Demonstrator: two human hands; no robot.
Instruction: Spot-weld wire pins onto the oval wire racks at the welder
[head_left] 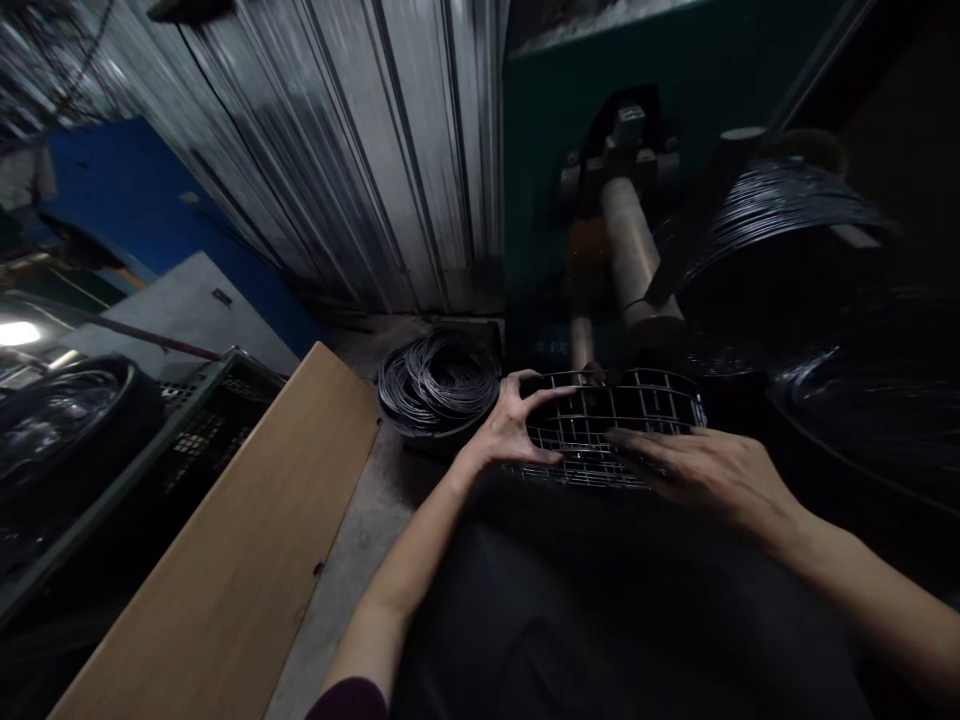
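A wire basket (pixel 592 440) of thin metal grid lies on its side in front of me, just below a machine's electrode-like rods. My left hand (pixel 514 425) grips its left end, thumb low and forefinger stretched along the upper wires. At the right part of the basket, my right hand (pixel 709 470) rests with its fingers straight and flat against the mesh; its thumb is hidden. Dark fabric (pixel 600 600) covers the area under both forearms.
Ahead stands a green machine (pixel 547 200) with a thick metal cylinder (pixel 634 240). Coiled wire rings (pixel 442 380) fill a round tub on the left. A wooden board (pixel 240 540), a dark crate (pixel 195 420) and a blue panel (pixel 150 210) lie farther left. Shiny wire bundles (pixel 795 205) are at right.
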